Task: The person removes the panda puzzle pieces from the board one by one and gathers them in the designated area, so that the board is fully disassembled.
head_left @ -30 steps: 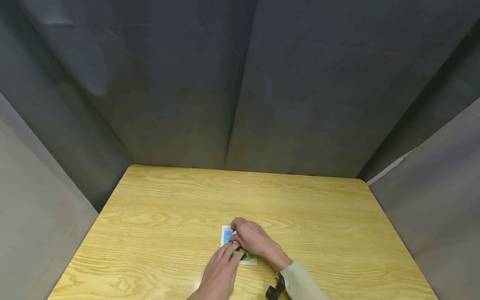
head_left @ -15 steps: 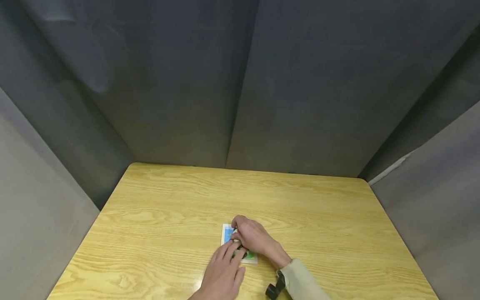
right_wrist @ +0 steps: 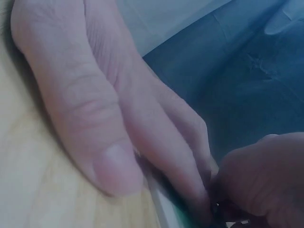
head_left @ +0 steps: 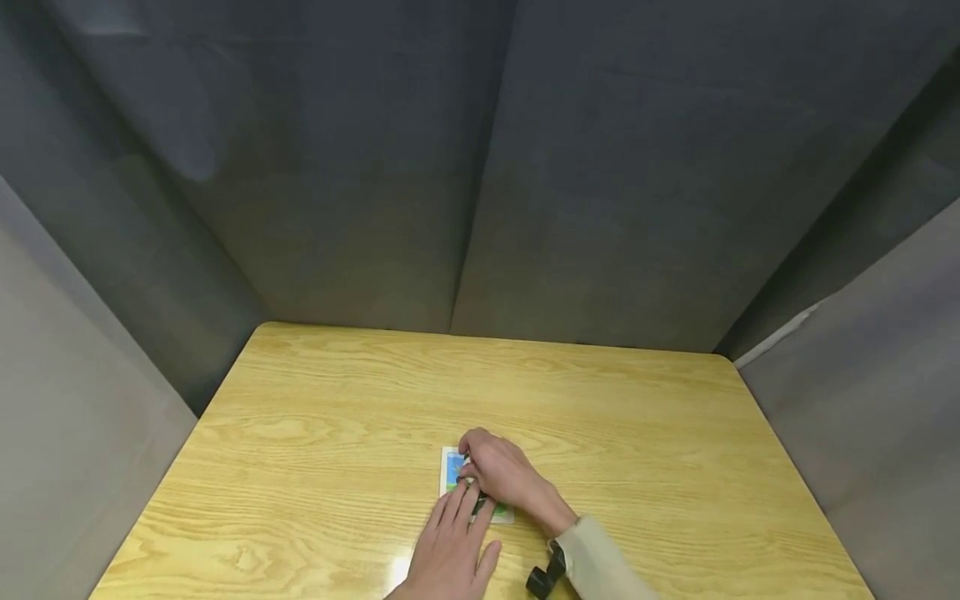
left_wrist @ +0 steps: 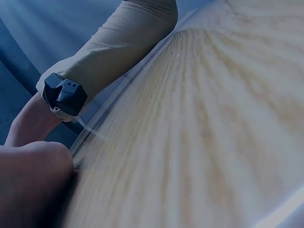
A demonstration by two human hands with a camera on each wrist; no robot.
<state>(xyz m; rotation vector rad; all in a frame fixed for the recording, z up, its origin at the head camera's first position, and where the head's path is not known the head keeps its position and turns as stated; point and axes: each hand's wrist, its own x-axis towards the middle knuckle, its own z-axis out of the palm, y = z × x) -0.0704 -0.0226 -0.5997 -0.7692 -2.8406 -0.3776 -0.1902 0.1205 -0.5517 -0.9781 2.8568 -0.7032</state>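
A small picture card [head_left: 452,468] with a white border and blue and green printing lies flat, near the middle of the table's near side. Its left border runs from near to far; so much is covered that its long axis cannot be told.

A dark patch [head_left: 480,502], perhaps a separate small thing, shows on the card among the fingers. It lies at the far-right tips of the left hand and on the near-left side of the right hand, with left fingers just beside it.

The left hand [head_left: 455,542] comes in from the near side, palm down, its fingers stretched and loose over the card's near part, thumb out to the right. The right hand [head_left: 506,473] reaches in from the near right and arches across the far part, fingers bent; whether they grasp anything cannot be told.

A pale sleeve [head_left: 609,567] covers the right forearm, with a black device [head_left: 540,582] at its cuff.

The wood-grained table [head_left: 322,467] stretches away to left, right and far. Dark grey curtains [head_left: 360,183] hang beyond its far edge, with paler grey cloth [head_left: 75,425] at either side.
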